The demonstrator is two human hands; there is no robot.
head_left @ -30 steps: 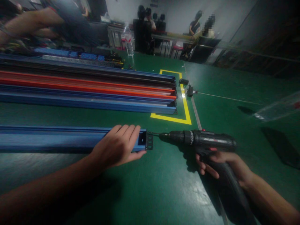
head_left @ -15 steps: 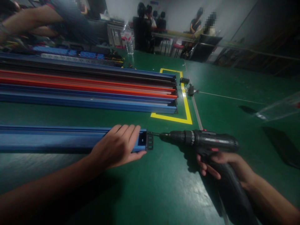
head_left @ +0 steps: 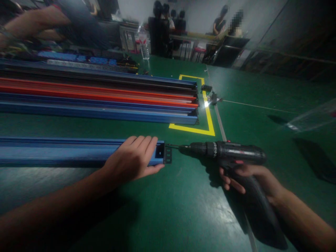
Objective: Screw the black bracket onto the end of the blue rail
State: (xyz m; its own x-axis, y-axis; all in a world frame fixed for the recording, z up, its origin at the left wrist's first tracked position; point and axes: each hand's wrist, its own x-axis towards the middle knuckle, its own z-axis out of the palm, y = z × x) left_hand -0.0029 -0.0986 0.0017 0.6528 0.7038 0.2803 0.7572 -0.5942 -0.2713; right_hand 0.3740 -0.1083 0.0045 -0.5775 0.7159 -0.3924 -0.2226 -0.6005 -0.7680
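My left hand (head_left: 133, 157) is wrapped over the right end of a blue metal rail (head_left: 65, 152) lying on the green table. A black end bracket (head_left: 168, 154) with slots sits at that end, just past my fingertips. My right hand (head_left: 252, 178) grips a black power drill (head_left: 238, 153) by its handle. The drill points left, and its long thin bit (head_left: 177, 146) reaches the upper part of the bracket. Whether a screw is at the tip is too small to tell.
Blue, black and red rails (head_left: 105, 92) lie side by side behind. Yellow tape (head_left: 210, 120) frames their ends, near small black parts (head_left: 207, 88). A plastic bottle (head_left: 144, 45) stands at the back. Another person's arm (head_left: 39, 21) is at upper left; people sit farther off.
The whole view has shifted slightly, with things a little higher in the picture. Both hands keep their holds, and the drill bit remains at the bracket.
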